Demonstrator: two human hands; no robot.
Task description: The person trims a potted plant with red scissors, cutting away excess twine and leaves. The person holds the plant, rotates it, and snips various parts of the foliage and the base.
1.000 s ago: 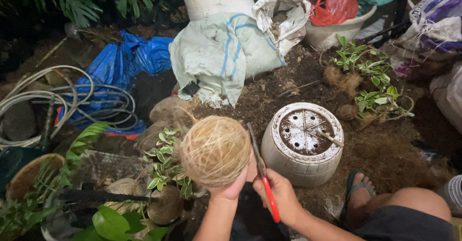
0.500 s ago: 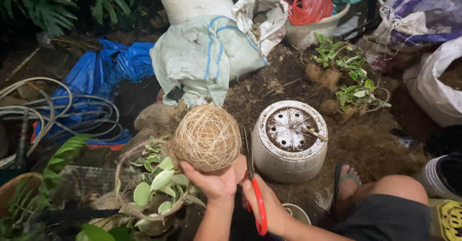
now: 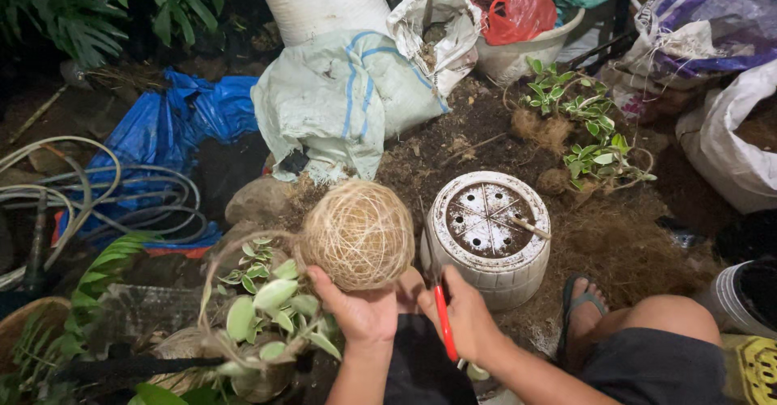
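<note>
A ball wound in pale fibre twine (image 3: 358,233) is sitting on the fingertips of the left hand (image 3: 366,312), whose fingers are cupping it from beneath. Just right of those fingers, the right hand (image 3: 471,318) is clenching around red-handled scissors (image 3: 443,324), blades hidden. Directly beyond the right fingers, an upturned white pot (image 3: 488,239) is standing on dark soil. Left of the left fingers, a small leafy plant (image 3: 271,308) is spreading. Farther beyond, a pale sack (image 3: 340,97) is lying against blue plastic sheeting (image 3: 166,134).
</note>
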